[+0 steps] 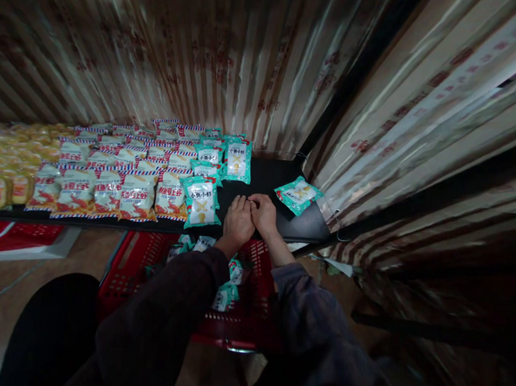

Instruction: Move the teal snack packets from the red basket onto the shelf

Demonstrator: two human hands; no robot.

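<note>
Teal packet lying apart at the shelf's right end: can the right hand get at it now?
Probably yes: the packet lies close to the right hand, with only dark shelf showing between them; the left hand is on the other side.

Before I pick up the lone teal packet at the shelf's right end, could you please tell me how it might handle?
The packet is probably light and somewhat floppy, since it looks like a thin film bag. It seems unlikely to roll, as it lies on its broad side. It may slide on the shelf, whose surface looks smooth.
</note>
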